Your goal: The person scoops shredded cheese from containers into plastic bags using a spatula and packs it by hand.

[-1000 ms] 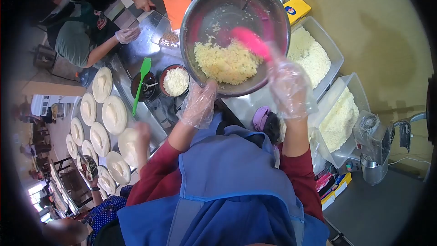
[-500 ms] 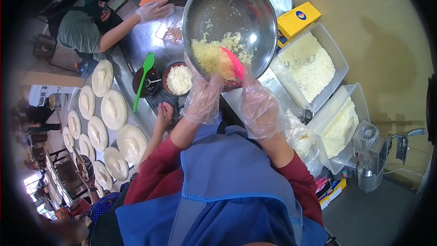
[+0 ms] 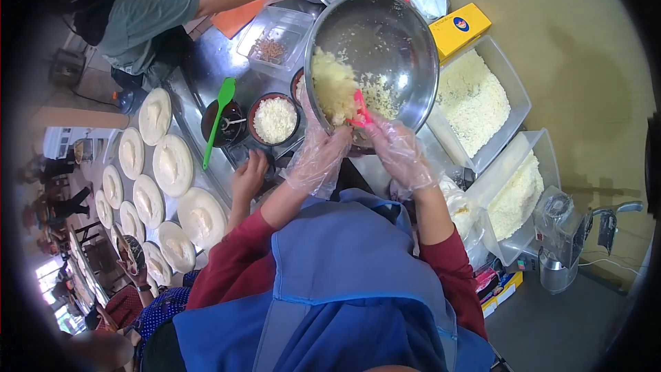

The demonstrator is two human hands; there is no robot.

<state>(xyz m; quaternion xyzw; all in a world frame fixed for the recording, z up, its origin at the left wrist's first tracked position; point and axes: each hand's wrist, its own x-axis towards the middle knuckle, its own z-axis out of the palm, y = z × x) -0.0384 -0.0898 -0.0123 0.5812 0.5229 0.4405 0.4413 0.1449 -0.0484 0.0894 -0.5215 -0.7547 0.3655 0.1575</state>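
Since half a second ago, the steel bowl (image 3: 403,45) has shifted rightward, just ahead of me. My left grip (image 3: 320,157) clamps its near rim; my right grip (image 3: 399,153) closes round the pink spatula (image 3: 361,110), beside yellow crumbs (image 3: 334,83) beyond both.

The mixing bowl (image 3: 406,48) is glossy metal, the apron (image 3: 351,255) matt cloth, the gloves (image 3: 319,160) crinkled plastic.
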